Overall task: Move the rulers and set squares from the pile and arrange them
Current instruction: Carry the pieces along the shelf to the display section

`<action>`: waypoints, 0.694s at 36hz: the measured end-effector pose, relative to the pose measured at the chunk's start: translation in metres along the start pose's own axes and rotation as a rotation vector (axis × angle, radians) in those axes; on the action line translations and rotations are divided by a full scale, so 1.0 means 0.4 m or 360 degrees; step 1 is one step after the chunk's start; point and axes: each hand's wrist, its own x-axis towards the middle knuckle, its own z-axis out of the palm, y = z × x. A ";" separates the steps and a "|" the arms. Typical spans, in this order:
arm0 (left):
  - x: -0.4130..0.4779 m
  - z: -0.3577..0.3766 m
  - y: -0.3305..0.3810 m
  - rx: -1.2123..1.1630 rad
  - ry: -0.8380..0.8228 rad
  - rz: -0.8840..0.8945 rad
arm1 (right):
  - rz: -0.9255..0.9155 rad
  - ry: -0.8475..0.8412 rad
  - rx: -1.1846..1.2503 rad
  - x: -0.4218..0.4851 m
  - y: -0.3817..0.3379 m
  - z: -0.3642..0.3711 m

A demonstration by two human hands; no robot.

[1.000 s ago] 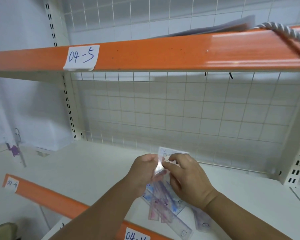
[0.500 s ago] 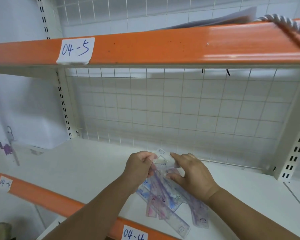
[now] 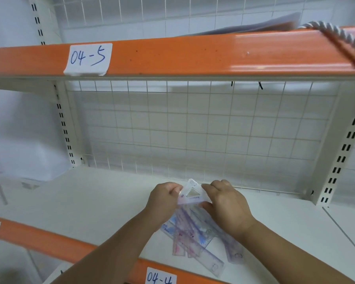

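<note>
Clear set square (image 3: 191, 193) above ruler pile (image 3: 195, 236)

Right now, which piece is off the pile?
The clear set square, held up between the left hand and right hand; the others lie in the pile.

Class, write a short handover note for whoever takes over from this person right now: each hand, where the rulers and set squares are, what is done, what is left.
Hands: the left hand and the right hand each pinch one side of a clear set square, held at the far end of the pile.
Things: the pile of rulers and set squares lies overlapping on the shelf, near its front edge.
Done: one set square is in hand; nothing arranged shows yet.
Left: set this one down apart from the pile, then probably take the rest one at a time and line them up.
</note>
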 end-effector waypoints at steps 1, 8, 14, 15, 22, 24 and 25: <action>0.002 -0.003 -0.003 0.0209 -0.0004 0.0022 | 0.0019 -0.0010 -0.0013 -0.004 0.003 -0.002; -0.027 -0.009 -0.024 0.1477 -0.0130 0.0192 | 0.0237 -0.0159 -0.0010 -0.037 0.027 -0.027; -0.046 0.000 -0.030 0.1409 -0.0214 0.0258 | 0.0416 -0.0268 -0.0023 -0.070 0.030 -0.035; -0.048 0.001 -0.030 0.1407 -0.0220 0.0284 | 0.0436 -0.0276 -0.0034 -0.077 0.029 -0.037; -0.068 0.018 -0.029 0.1407 -0.0269 0.0453 | 0.0527 -0.0270 -0.0093 -0.128 0.023 -0.068; -0.075 0.028 -0.032 0.1391 -0.0296 0.0477 | 0.0556 -0.0283 -0.0073 -0.144 0.021 -0.076; -0.080 0.034 -0.033 0.1388 -0.0318 0.0482 | 0.0573 -0.0289 -0.0056 -0.152 0.019 -0.080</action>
